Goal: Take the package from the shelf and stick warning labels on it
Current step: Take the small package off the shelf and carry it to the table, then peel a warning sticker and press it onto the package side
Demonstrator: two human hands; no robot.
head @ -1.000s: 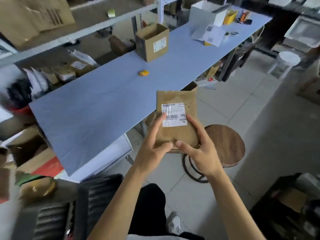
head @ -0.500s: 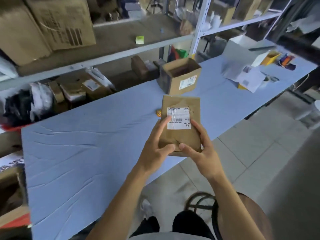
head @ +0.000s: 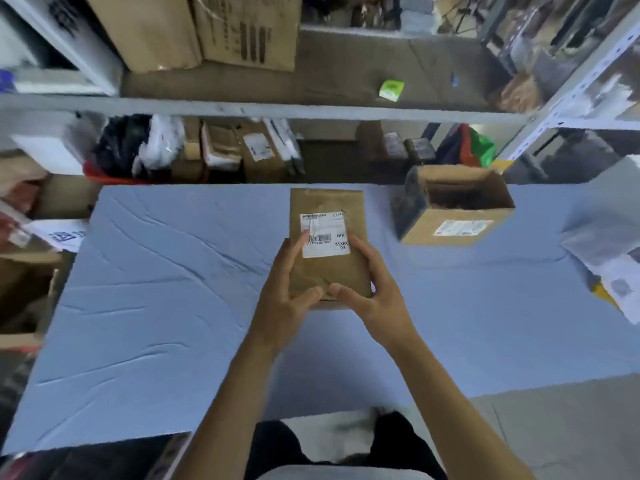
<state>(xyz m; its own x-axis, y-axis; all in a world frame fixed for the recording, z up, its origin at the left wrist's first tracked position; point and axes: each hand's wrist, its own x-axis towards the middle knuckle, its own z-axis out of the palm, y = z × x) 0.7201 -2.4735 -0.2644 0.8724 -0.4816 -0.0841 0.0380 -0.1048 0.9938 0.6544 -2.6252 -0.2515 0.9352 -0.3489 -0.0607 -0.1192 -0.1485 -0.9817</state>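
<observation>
A flat brown paper package with a white barcode shipping label is held over the blue table, label side up. My left hand grips its lower left edge, thumb on top. My right hand grips its lower right edge the same way. Both thumbs nearly meet at the package's near end. No warning labels are visible.
An open cardboard box stands on the table to the right. Loose papers lie at the far right. Behind the table a metal shelf holds big cartons above and several parcels and bags below.
I have turned to face the table squarely. The package, held in both hands throughout, has moved from beside the table's edge to over its middle.
</observation>
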